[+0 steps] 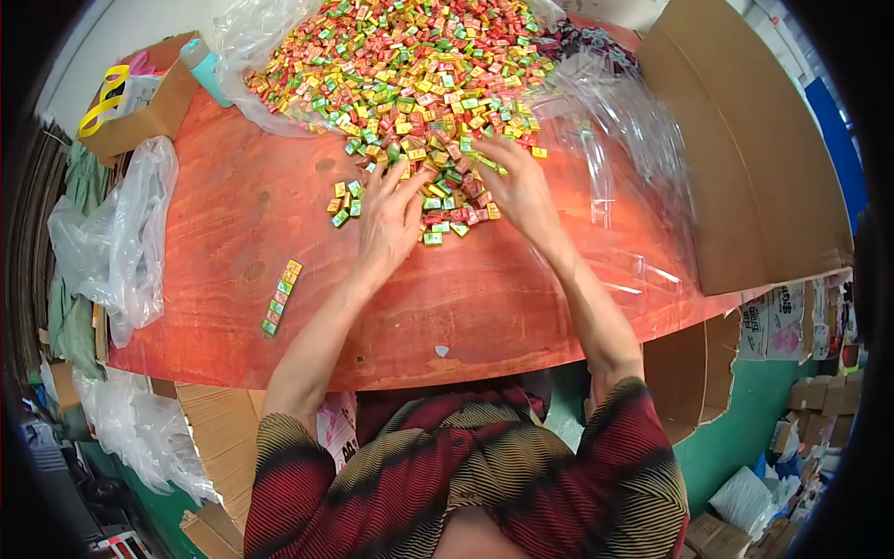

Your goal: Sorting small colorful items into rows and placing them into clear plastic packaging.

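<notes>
A large heap of small wrapped blocks (400,79), red, yellow and green, covers the far middle of the red wooden table (214,196). At the heap's near edge, my left hand (389,212) reaches in with its fingers apart, touching the loose pieces. Across from it, my right hand (521,191) has its fingers spread over the pieces on the right. Between both hands lies a cluster of loose blocks (447,200). What the fingertips touch is partly hidden. Nearer and to the left, several blocks stand in a neat straight row (281,298).
Clear plastic sheeting (633,140) lies right of the heap, beside a tall cardboard panel (745,149). At the far left are an open carton (154,116), a light-blue bottle (205,70) and a plastic bag (126,224). A small white scrap (441,351) lies near the front edge.
</notes>
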Available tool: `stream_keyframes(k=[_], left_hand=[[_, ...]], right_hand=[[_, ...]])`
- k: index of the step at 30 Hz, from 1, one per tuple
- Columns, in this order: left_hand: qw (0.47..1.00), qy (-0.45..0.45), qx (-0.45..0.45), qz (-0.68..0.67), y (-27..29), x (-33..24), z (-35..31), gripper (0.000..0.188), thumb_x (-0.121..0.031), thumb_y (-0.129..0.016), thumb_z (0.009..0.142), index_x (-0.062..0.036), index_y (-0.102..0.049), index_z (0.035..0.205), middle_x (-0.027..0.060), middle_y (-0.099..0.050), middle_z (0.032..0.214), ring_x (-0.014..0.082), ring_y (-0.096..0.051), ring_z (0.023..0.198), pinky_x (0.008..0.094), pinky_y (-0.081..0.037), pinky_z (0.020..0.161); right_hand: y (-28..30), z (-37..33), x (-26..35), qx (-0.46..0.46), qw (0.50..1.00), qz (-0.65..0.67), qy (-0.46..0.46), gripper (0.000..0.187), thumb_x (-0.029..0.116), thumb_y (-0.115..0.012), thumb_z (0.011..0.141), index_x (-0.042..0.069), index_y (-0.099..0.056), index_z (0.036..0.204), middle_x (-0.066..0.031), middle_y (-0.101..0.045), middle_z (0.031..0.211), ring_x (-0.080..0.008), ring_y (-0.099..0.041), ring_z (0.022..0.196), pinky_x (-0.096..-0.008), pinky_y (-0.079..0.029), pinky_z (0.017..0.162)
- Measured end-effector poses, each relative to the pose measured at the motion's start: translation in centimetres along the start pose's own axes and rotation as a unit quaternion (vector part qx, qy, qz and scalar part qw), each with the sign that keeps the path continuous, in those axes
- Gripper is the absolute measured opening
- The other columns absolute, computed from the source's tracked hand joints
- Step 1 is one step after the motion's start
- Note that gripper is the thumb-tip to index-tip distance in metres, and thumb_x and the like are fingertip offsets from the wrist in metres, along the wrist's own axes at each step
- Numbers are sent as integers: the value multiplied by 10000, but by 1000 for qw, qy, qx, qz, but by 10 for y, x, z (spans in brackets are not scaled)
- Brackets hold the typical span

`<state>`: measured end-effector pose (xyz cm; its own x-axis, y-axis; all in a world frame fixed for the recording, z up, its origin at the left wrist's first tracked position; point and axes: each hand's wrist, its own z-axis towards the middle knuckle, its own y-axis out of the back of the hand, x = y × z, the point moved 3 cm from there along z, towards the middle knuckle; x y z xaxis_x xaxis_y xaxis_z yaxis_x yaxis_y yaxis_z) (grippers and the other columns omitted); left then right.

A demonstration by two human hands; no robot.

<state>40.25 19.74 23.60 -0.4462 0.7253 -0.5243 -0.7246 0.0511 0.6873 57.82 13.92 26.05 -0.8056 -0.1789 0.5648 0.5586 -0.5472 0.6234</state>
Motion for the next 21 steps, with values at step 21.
stream_keyframes(k=[21], left_hand=[[989, 129, 46, -53, 14, 0, -82, 360, -82, -575, 782, -25, -486, 1126, 171, -462, 1070, 347, -506, 967, 405, -439, 785]], right_hand=[[7, -145, 51, 93, 993, -78, -9, 230, 92, -591, 761, 50, -579, 987, -126, -548, 924, -294, -517, 854, -368, -425, 717]])
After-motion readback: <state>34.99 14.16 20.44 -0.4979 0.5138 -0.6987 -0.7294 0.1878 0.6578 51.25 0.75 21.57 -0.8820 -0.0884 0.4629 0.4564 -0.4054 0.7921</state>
